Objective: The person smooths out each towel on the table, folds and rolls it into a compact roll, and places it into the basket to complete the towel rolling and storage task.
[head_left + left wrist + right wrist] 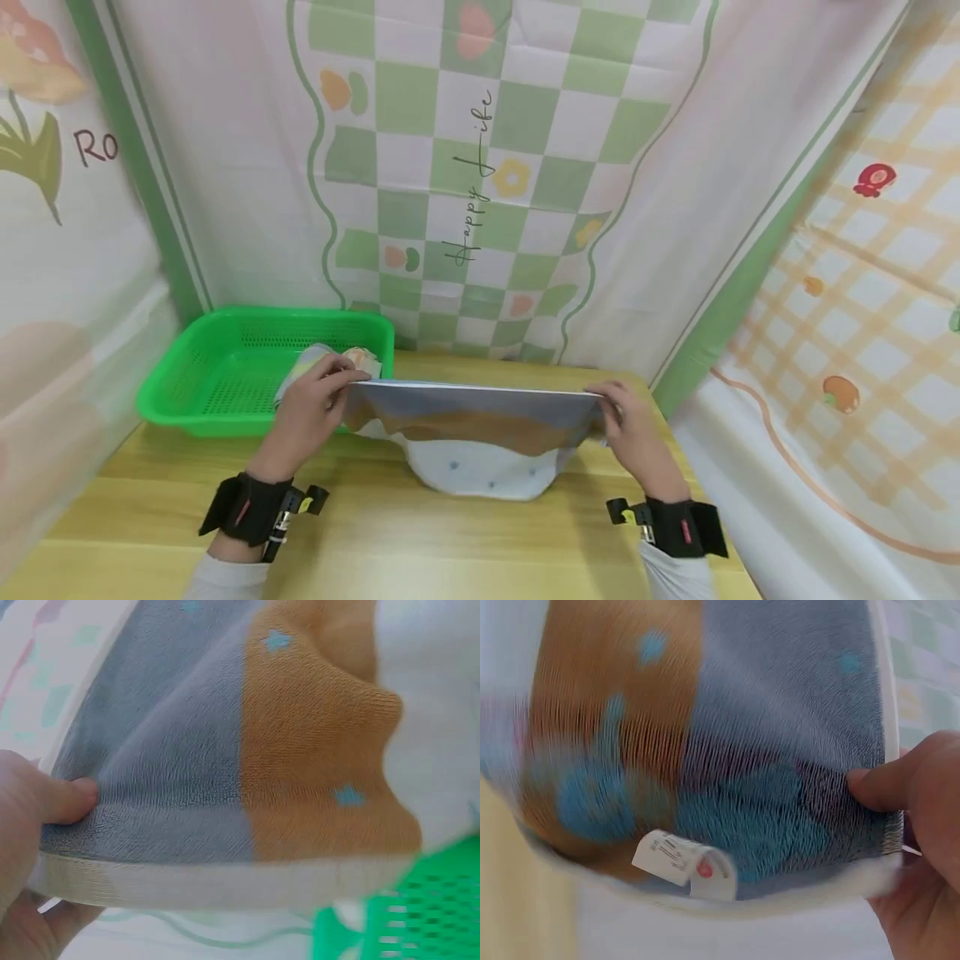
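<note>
**A:** What do I have in the hands?

**B:** I see a small towel [480,433], blue-grey, orange-brown and white, stretched taut above the wooden bench [390,533]. My left hand [307,417] pinches its top left corner and my right hand [633,433] pinches the top right corner, thumbs pressed on the cloth.

**A:** Which way does it run?

**B:** Its long axis runs left to right, the top edge level and straight. The white lower part sags down to the bench. In the right wrist view, a small label [682,862] sits near the white hem.

**A:** What lies around it?

**B:** A green basket [225,333] sits just behind my left hand, holding folded cloth [352,360]. Bare bench lies in front, and patterned curtains [480,167] close in behind and on both sides.
</note>
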A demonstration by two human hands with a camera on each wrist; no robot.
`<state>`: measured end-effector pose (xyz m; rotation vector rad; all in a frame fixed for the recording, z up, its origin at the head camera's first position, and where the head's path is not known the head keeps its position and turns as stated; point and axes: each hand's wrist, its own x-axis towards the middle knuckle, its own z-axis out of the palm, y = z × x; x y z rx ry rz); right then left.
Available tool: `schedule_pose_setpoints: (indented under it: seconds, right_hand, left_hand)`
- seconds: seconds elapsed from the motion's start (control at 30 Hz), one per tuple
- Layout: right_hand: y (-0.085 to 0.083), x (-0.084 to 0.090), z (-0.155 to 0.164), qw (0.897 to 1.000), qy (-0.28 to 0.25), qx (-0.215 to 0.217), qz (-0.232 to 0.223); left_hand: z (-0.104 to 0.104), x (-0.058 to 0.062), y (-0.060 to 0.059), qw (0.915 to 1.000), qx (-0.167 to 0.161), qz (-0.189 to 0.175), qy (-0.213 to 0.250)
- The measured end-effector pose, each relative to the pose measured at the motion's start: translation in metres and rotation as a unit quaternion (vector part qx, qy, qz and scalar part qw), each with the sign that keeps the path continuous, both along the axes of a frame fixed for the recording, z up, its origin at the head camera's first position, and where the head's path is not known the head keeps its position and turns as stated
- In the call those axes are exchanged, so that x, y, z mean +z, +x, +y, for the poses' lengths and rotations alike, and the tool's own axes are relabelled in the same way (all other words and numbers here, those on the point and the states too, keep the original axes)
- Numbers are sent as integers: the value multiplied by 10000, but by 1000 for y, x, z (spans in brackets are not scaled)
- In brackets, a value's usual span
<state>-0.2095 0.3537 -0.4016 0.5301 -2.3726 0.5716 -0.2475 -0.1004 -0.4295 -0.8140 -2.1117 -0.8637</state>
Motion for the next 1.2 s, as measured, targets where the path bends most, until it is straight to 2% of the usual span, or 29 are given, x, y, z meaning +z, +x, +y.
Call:
schedule_pose_setpoints:
  seconds: [0.03,0.1,0.17,0.27,0.33,0.37,0.43,0.47,0.5,0.57,0.6,0.67,0.7,0.77,0.83,0.9,1.0,1.1,1.13,1.2]
  right_hand:
    - [6,4,1,9999,-79,-87,119]
    - [17,6,3,9989,-225,-150,388]
    - [27,-1,4,9977,-298,-197,574]
    - [40,-30,8,9981,-255,-233,510]
    - [49,-55,11,9993,-219,-250,171]
    - [54,-67,12,9993,-219,-307,-65]
    - [63,-88,16,9965,-271,-437,-655]
    - [68,-96,17,9924,-376,-531,-1046]
    - [73,-101,19,9871,-468,-635,-1396]
    - [80,-106,21,9706,-670,-898,-2129]
    - [83,-106,23,9615,-767,-931,-2468]
    - [86,-103,25,9451,-855,-861,-3035]
    - [86,-100,26,9394,-833,-756,-3238]
    - [83,-93,26,9281,-742,-574,-3603]
    - [77,-85,24,9223,-569,-411,-3800]
    - [70,-80,19,9203,-456,-544,-3847]
    - [56,-78,8,9208,-214,-783,-3814]
    - [43,-83,-2,9080,158,-925,-4084]
    - [41,-85,-5,9019,300,-930,-4208]
    - [38,-90,-10,8891,498,-991,-4440]
  left_hand:
    - [-1,3,4,9997,-23,249,-8]
    - [-1,3,14,9985,-162,524,-55]
    - [-2,-5,26,9978,-396,519,-143]
    - [-4,-30,46,9970,-711,4,-310]
    - [-7,-51,60,9932,-880,-616,-449]
    - [-8,-60,66,9878,-978,-1087,-529]
    - [-10,-76,76,9674,-1297,-2060,-695]
    - [-11,-84,80,9537,-1503,-2505,-721]
    - [-11,-89,83,9391,-1693,-2902,-716]
    - [-11,-95,88,9043,-2012,-3706,-668]
    - [-10,-97,89,8937,-2139,-3895,-623]
    - [-10,-97,89,8810,-2268,-4121,-516]
    - [-10,-95,89,8809,-2247,-4135,-500]
    - [-9,-89,84,8871,-2185,-4040,-464]
    - [-5,-85,77,8957,-2010,-3940,-456]
    - [1,-84,70,9012,-1726,-3933,-572]
    - [10,-90,61,8897,-1383,-4256,-907]
    - [16,-100,55,8722,-1379,-4535,-1206]
    - [16,-103,54,8695,-1414,-4566,-1246]
    - [16,-107,53,8724,-1393,-4503,-1291]
